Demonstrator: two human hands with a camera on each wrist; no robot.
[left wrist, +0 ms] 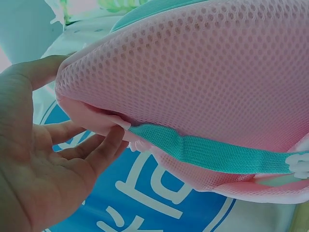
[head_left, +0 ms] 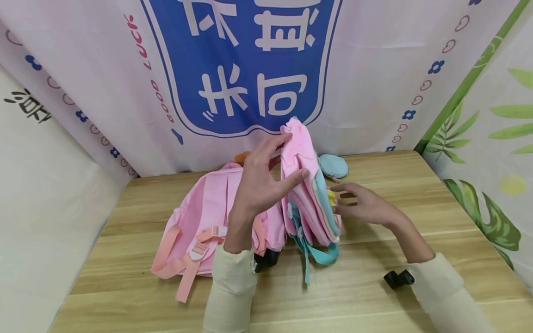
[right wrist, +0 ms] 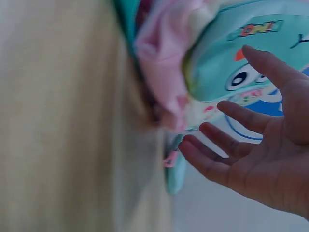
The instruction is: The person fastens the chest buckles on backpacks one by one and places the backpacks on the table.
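Note:
My left hand point(head_left: 260, 178) holds a small pink and teal backpack point(head_left: 300, 150) upright by its side edge. In the left wrist view, the thumb lies on one side of the mesh back panel point(left wrist: 193, 82) and the fingers on the other, near a teal strap point(left wrist: 212, 153). My right hand point(head_left: 368, 206) is beside the backpack's front, fingers spread and slightly bent, holding nothing. The right wrist view shows that teal front pocket point(right wrist: 217, 63) with a cartoon face and colourful letters, just past the fingertips.
A larger pink backpack point(head_left: 187, 217) with peach straps lies on the wooden table point(head_left: 333, 296), left of the small one. Behind it an orange thing point(head_left: 241, 158) peeks out. A round light-blue zip pouch point(head_left: 333, 166) lies by the back curtain point(head_left: 366, 92).

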